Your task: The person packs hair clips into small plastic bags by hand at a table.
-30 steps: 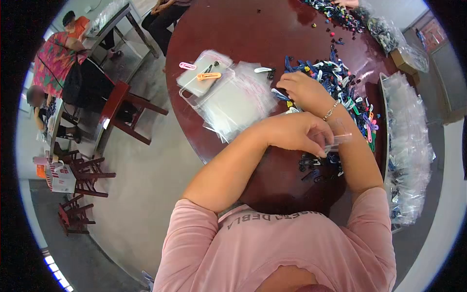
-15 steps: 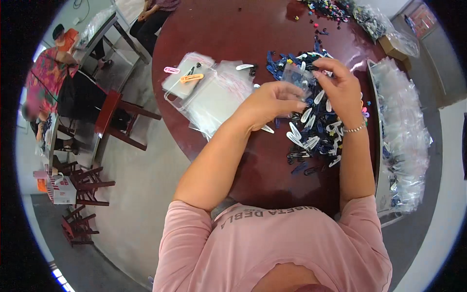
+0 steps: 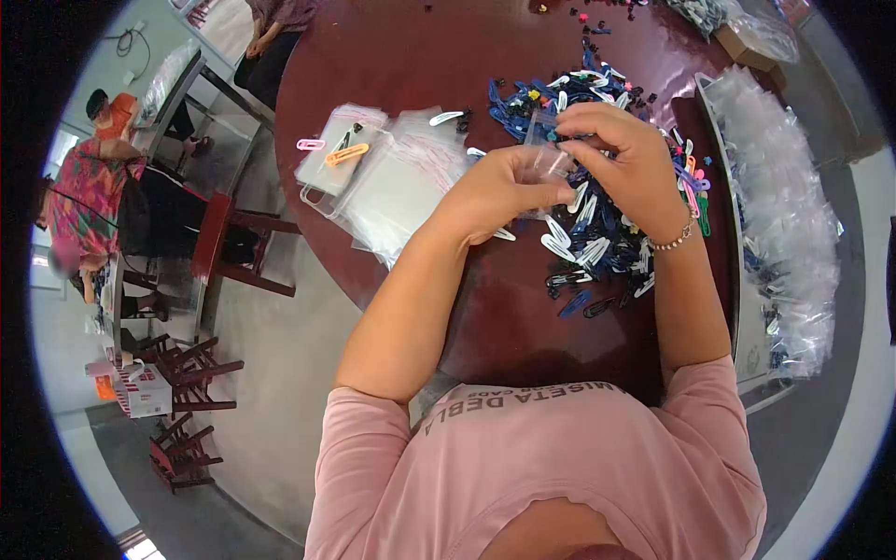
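Small clear plastic bag (image 3: 540, 131), thin and see-through

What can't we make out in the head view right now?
Head view:
- Clear bag: contents; left hand and right hand partly cover it.
- Right hand: whether it pinches anything; too small to tell at the fingertips.
- Tray: most of its floor, under heaped plastic bags.
- Seated person: head, cut off by top edge.

One clip heap (image 3: 599, 235), one bracelet (image 3: 672, 243)
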A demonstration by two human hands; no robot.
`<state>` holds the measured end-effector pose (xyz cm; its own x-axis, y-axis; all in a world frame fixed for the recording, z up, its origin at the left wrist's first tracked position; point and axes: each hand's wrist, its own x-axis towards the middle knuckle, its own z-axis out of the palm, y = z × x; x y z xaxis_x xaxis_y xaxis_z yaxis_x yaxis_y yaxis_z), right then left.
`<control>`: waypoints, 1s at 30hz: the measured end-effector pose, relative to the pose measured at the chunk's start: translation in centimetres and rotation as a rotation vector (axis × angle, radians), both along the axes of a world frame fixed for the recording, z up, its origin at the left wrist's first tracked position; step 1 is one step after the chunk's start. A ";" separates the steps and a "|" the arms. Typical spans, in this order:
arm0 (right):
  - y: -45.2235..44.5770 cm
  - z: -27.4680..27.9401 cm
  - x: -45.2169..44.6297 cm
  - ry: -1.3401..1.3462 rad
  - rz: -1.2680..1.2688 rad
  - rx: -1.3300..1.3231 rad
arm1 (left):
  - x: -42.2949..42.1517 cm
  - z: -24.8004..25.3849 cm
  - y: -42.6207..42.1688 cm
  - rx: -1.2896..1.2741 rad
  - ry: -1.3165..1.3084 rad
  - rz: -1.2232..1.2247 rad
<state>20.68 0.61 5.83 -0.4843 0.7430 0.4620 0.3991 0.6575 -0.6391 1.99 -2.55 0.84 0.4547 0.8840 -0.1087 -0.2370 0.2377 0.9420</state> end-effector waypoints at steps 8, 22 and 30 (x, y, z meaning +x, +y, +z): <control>-0.1 -0.5 -0.2 0.097 0.004 0.013 | 0.1 -0.2 0.1 0.026 0.013 0.001; 2.6 -2.6 3.2 -0.321 -0.036 0.108 | -1.2 0.2 1.1 -0.034 -0.176 0.325; 2.2 -2.9 3.2 -0.471 -0.099 0.022 | -1.5 0.1 1.0 -0.136 -0.215 0.285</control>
<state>23.86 2.80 2.90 -0.5721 0.7886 0.2253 0.7030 0.6130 -0.3607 0.53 -1.53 0.89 0.2176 0.9624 -0.1628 -0.5009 0.2533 0.8276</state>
